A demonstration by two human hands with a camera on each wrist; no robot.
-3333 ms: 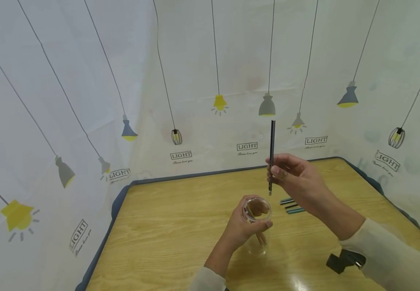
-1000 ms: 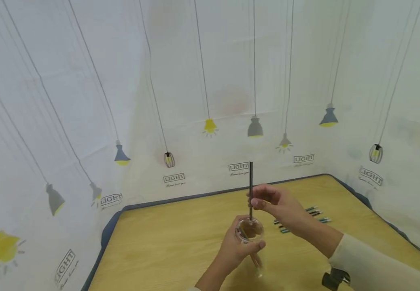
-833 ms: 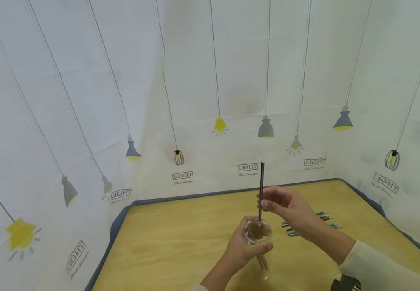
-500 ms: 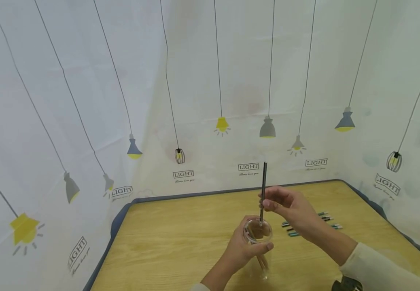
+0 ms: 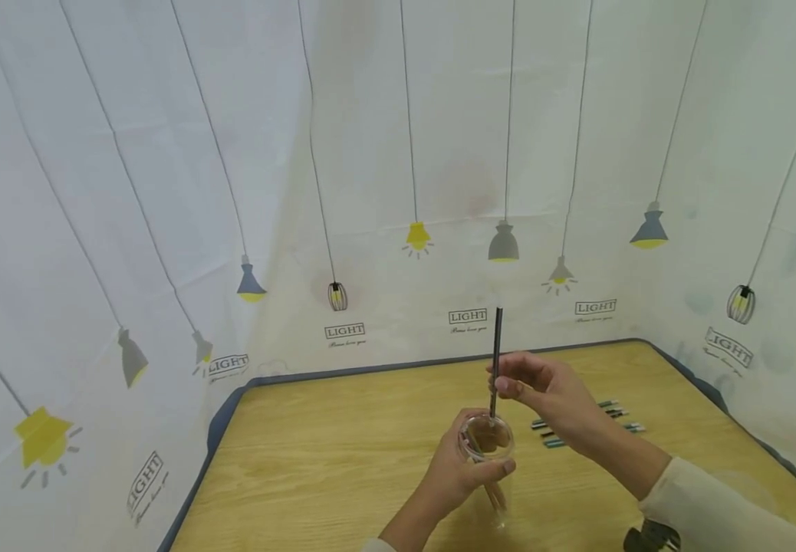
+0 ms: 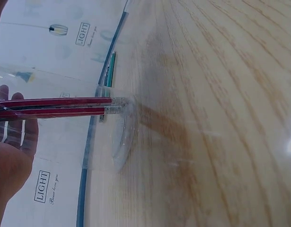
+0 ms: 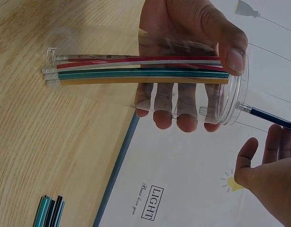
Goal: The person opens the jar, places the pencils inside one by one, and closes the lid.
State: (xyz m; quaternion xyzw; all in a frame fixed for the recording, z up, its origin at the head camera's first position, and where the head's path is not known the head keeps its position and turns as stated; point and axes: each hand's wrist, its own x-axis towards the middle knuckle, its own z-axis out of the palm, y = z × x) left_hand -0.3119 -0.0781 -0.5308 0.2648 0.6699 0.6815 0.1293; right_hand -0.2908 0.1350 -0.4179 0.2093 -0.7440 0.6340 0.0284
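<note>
Pinches dark pencil point(image 5: 497, 356) lower than earlier, near-upright, eraser point(image 7: 242, 107) down, in right hand point(image 5: 555, 389); grips clear jar point(image 7: 234, 94) of pencils point(image 7: 126, 73) in left hand point(image 5: 455, 464).

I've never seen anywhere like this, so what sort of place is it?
Probably an indoor tabletop workspace, though I can't tell in what building: creased, lamp-printed sheeting rises along three sides of a wood-grain table, and loose pencils lie on it.
</note>
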